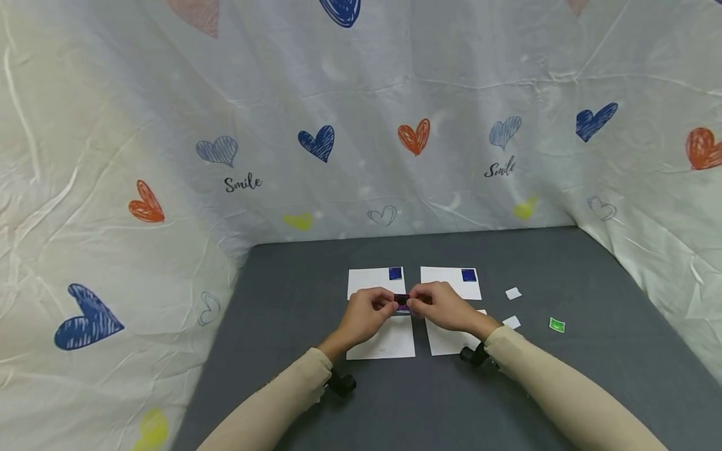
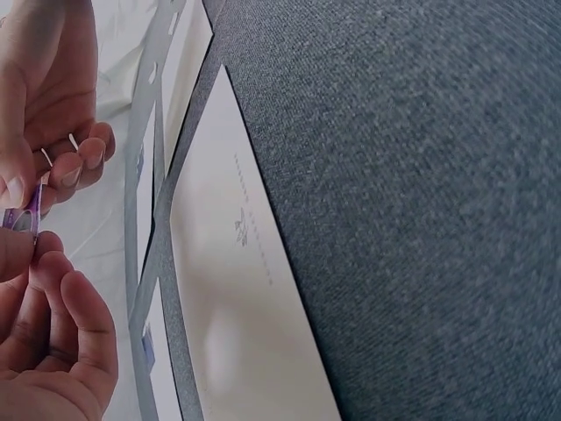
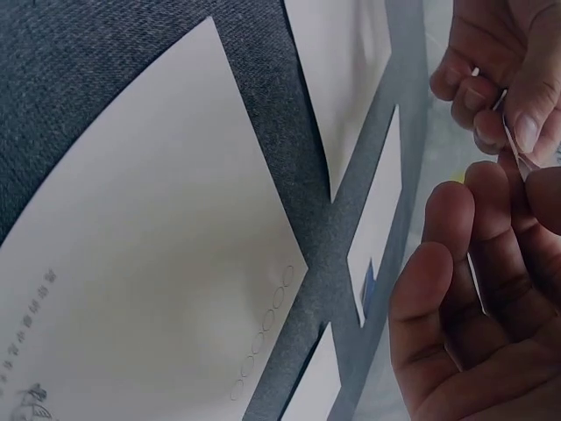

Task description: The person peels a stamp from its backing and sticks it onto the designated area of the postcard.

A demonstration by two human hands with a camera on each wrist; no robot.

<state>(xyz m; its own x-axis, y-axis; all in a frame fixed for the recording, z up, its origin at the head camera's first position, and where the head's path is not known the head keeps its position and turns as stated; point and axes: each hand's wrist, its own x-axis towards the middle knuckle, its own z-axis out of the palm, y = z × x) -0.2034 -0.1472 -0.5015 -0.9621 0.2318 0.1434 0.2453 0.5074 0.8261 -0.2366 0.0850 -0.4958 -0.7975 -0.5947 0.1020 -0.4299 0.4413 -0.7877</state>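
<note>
Between both hands, above the envelopes, is a small dark and purple stamp; its purple edge shows in the left wrist view. My left hand pinches one side with thumb and fingers. The other side is pinched by my right hand, the fingertips of both hands close together. In the right wrist view the stamp is seen nearly edge-on, a thin sliver by the thumb. Beneath the hands lie a front left envelope and a front right envelope, the latter partly hidden by my right hand.
Behind, a left envelope and a right envelope each bear a dark blue stamp at the upper right. To the right lie two white slips, one farther back and one nearer, and a green stamp on the grey tabletop.
</note>
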